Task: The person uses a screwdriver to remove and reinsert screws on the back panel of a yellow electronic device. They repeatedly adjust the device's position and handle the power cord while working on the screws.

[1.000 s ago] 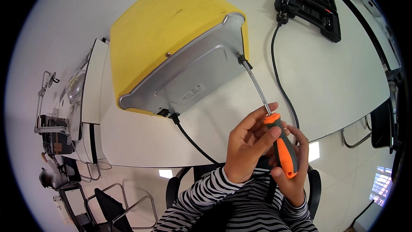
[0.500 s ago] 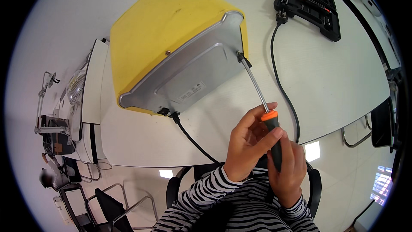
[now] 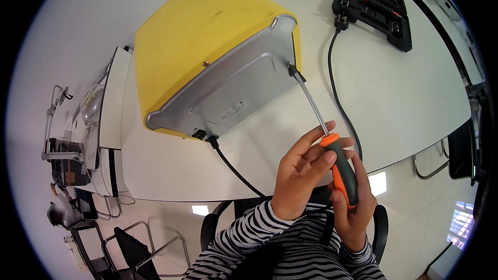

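Observation:
A screwdriver (image 3: 344, 173) with a dark green and orange handle slants from my hands up to a yellow appliance (image 3: 207, 26). Its shaft tip meets the right end of the grey panel (image 3: 254, 83), by a small dark fitting; the screw itself is too small to make out. My left hand (image 3: 303, 168) steadies the upper handle and shaft, thumb and fingers closed about them. Around the lower handle curl the fingers of my right hand (image 3: 355, 202). A black power cord (image 3: 232, 168) is plugged into the panel's lower left corner.
On the white table (image 3: 404, 109), an open black tool case (image 3: 373, 8) with bits lies at the far right. The cord's plug (image 3: 341, 23) rests beside it. Black chairs (image 3: 136, 251) stand on the floor at left, where a person (image 3: 65, 207) sits.
The screwdriver handle has turned, showing more orange, and its butt has swung right. My right hand has shifted its grip to the right, while my left hand has barely moved.

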Demonstrator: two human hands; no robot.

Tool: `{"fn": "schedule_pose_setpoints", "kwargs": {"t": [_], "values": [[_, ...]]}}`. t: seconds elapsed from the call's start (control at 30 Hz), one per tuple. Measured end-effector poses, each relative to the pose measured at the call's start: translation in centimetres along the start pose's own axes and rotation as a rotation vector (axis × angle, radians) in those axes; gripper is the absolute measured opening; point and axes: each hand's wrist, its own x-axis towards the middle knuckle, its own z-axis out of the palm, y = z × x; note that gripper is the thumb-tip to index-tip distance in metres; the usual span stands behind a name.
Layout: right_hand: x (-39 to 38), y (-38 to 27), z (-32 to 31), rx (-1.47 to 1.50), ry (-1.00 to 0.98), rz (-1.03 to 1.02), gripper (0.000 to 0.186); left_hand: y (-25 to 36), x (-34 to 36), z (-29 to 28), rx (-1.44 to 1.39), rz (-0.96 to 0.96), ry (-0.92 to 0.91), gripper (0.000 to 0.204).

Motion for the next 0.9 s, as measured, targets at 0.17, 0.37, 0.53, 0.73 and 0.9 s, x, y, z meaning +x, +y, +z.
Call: {"fn": "schedule_pose_setpoints", "kwargs": {"t": [0.17,0.37,0.53,0.73,0.9], "values": [[0.4,-0.2,0.2,-0.444,0.078,-0.303,0.042,-0.4,0.1,-0.6,0.121,0.024,0.012,0.044],[0.5,0.3,0.4,-0.567,0.113,-0.439,0.045,-0.3,0.1,-0.7,0.157,0.046,0.054,0.046],[-0.1,-0.4,0.2,0.371,-0.018,0.114,0.056,-0.5,0.1,-0.8,0.075,0.057,0.055,0.045],[0.3,-0.3,0.3,-0.026,0.01,-0.066,0.05,0.0,0.1,-0.5,0.015,-0.005,-0.011,0.043],[0.2,0.4,0.9,-0.631,0.122,-0.371,0.04,-0.3,0.1,-0.9,0.157,0.023,-0.001,0.043]]}}
